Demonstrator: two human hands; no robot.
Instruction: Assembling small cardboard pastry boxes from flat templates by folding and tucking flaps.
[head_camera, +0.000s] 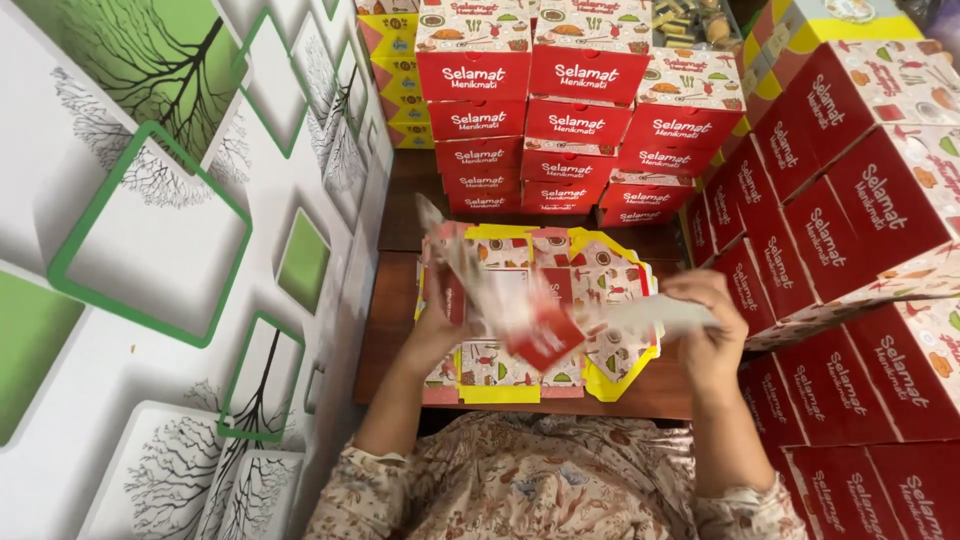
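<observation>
1. Head view, looking straight down. We see both forearms in patterned sleeves (560, 480) reaching forward over a brown table (390, 330).
2. Left hand (440, 325): it grips the left edge of a flat, unfolded carton (530, 315). The fingers are closed on the card; the carton's flap hides the fingertips and the area is motion-blurred.
3. Right hand (705, 330): the fingers are curled together and clamped on a pale flap at the right end of the same carton.
4. The carton is held between the two hands, raised above the table and tilted. Its red panel hangs low at centre and a white flap rises at upper left. It is blurred, so we cannot tell the fold lines.
5. Directly beneath it lies a stack of flat blanks (560, 375), yellow-edged with a small food pattern, resting on the table. We cannot tell whether the held carton touches it.
6. Behind the blanks, at the far end of the table, stand folded red boxes (560, 130) piled in columns.
7. More red boxes (860, 230) are stacked on the right, close to the right hand, tilted in this view.
8. On the left runs a wall (150, 250) with green squares and tree motifs, touching the table's edge.
</observation>
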